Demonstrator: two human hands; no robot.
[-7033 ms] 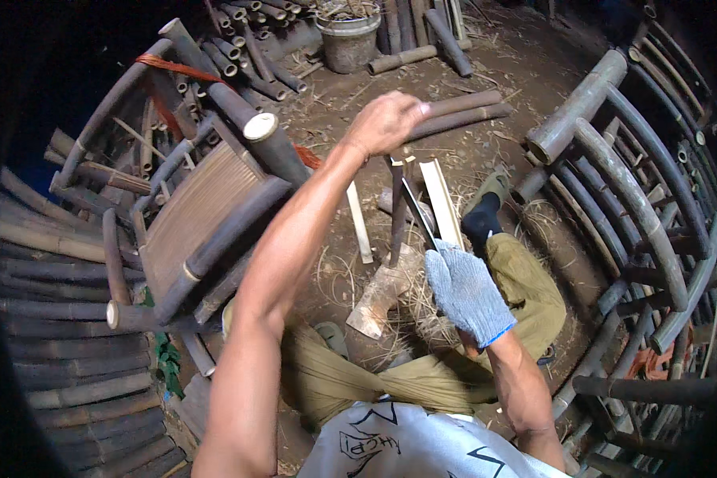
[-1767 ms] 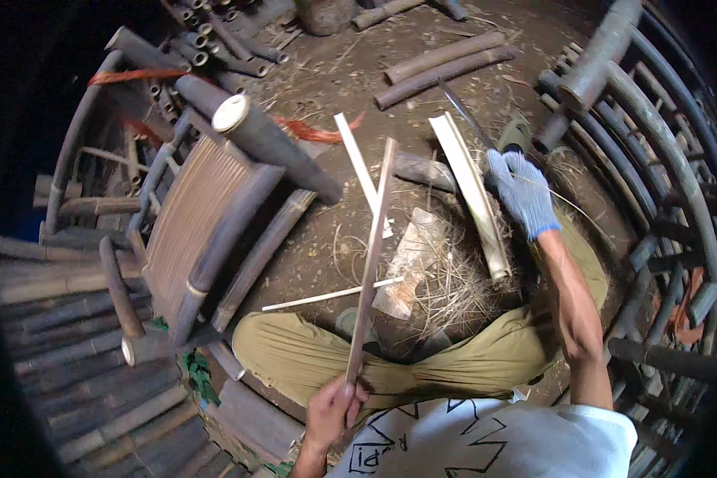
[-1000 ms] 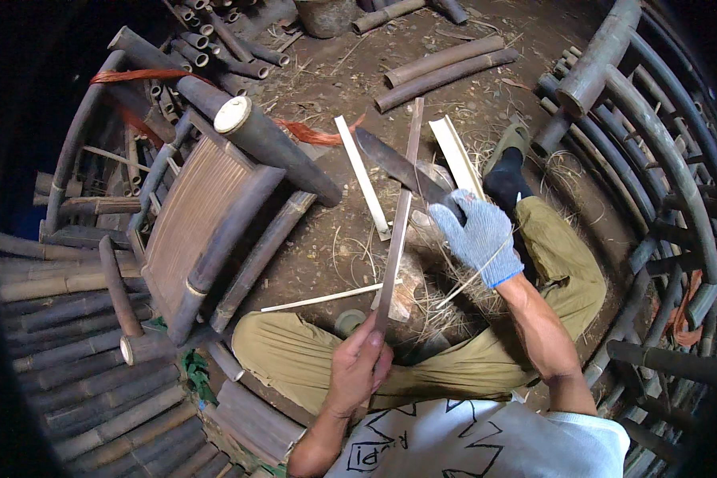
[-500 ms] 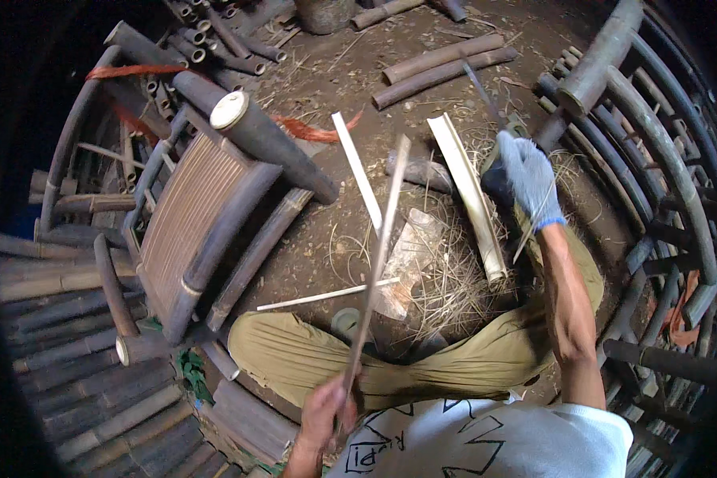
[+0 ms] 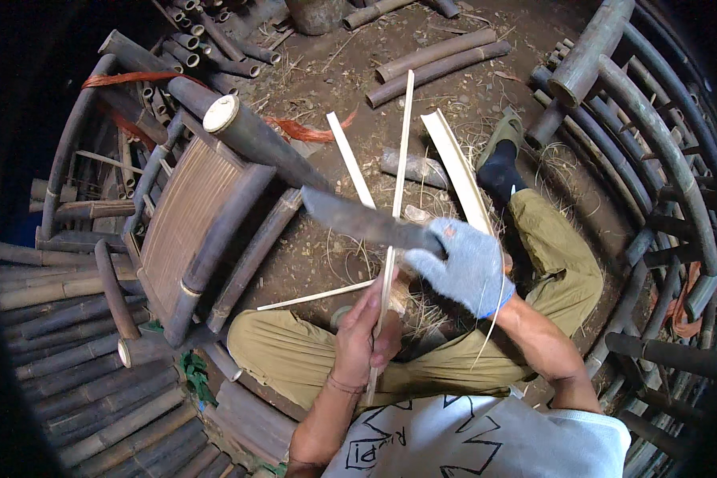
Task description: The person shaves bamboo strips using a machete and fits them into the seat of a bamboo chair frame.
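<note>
My bare left hand is closed around a long, thin bamboo strip that points away from me. In a grey glove with a blue cuff, my right hand grips a broad-bladed knife. The blade lies across the strip just beyond my left fingers; its handle is mostly hidden in the glove. A thin pale shaving hangs by the right wrist. Between my legs, partly behind my hands, is a chopping block with curly shavings around it. Right of it rests a split bamboo half, pale inside up.
A bamboo chair stands at left, beside a slatted bamboo platform. Two pale strips lie on the dirt. Dark bamboo lengths lie ahead. A bamboo frame curves along the right.
My right hand has swung the knife from the far right back to the strip. My left hand has moved slightly forward and right, and the strip now stands more upright in view.
</note>
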